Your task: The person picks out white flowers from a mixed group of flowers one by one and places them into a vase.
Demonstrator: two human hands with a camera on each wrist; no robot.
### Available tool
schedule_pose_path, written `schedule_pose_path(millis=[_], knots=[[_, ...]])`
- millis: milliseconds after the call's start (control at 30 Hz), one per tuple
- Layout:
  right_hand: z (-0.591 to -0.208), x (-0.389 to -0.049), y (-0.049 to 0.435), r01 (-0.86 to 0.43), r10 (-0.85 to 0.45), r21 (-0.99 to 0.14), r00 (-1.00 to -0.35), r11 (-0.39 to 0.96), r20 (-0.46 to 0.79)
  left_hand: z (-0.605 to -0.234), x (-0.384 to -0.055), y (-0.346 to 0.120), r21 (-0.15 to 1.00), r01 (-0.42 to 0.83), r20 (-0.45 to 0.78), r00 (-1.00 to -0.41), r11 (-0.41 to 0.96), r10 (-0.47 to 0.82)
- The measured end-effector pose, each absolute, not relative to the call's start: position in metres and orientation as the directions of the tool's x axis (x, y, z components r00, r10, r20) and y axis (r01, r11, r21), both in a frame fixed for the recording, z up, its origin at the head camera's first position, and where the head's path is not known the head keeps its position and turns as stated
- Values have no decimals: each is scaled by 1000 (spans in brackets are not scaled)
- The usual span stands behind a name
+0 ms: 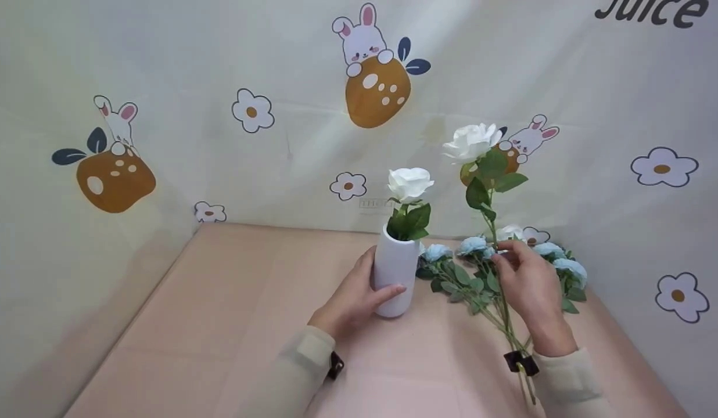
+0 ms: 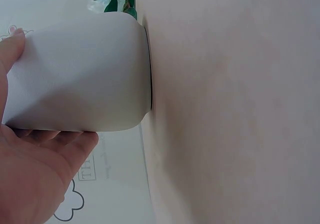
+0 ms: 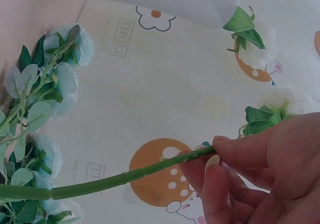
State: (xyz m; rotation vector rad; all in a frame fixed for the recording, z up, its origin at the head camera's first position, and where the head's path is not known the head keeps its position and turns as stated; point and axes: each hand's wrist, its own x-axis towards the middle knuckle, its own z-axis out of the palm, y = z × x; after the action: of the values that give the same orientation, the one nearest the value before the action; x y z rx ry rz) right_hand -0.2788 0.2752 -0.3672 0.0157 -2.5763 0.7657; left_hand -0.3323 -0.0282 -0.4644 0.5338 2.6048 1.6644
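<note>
A white vase [image 1: 395, 273] stands upright on the table, with one white rose [image 1: 410, 184] in its mouth. My left hand [image 1: 359, 296] grips the vase around its side; in the left wrist view, thumb and fingers lie on opposite sides of the vase [image 2: 85, 74]. My right hand [image 1: 530, 287] pinches the green stem [image 3: 115, 181] of a second white rose [image 1: 474, 143] between thumb and fingertips. That rose is held upright to the right of the vase, its bloom higher than the first one.
Several light blue flowers [image 1: 570, 271] with green leaves lie on the right of the pink table [image 1: 248, 325]. Another white bloom [image 1: 512, 233] lies among them. A printed curtain [image 1: 289, 157] hangs behind the table.
</note>
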Motion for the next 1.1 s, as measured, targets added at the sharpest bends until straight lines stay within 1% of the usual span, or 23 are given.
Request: schedule_pose_path(millis=[300, 533, 700, 1100], knots=[[-367, -278, 273, -157, 103, -511, -890, 845, 445, -465, -333, -28, 888, 270, 168, -944, 372, 284], [-367, -275, 270, -178, 103, -519, -878, 836, 467, -465, -334, -29, 873, 322, 218, -930, 367, 298], [-365, -274, 268, -173, 114, -533, -879, 828, 462, -465, -334, -29, 874, 317, 213, -931, 368, 296], [-357, -267, 261, -196, 137, -560, -857, 805, 497, -465, -333, -29, 879, 295, 188, -937, 374, 296]])
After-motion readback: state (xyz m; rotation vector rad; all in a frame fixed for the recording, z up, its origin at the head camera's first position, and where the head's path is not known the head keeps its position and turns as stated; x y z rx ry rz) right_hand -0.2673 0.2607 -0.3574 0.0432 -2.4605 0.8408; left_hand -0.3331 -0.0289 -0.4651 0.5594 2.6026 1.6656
